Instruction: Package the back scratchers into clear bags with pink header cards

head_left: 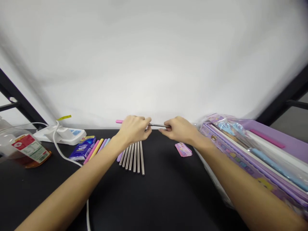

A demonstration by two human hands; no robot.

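Note:
Both hands are raised a little above a black table (168, 192) and hold one thin metal rod (157, 125) between them. My left hand (133, 130) is closed around the rod's left part, where a pink sleeve (119, 121) sticks out past the fingers. My right hand (179, 130) pinches the rod's right end. Below the left hand, several bare metal rods (134, 158) lie side by side on the table. To their left lie several coloured sleeves (96, 149), pink, yellow, purple and blue.
A small pink packet (183, 149) lies right of the rods. Purple boxed sets in plastic wrap (252, 154) are stacked at the right. At the left are a blue tissue pack (83, 147), a white power strip (62, 134) with its cable, and a labelled bottle (24, 149). A white wall stands behind.

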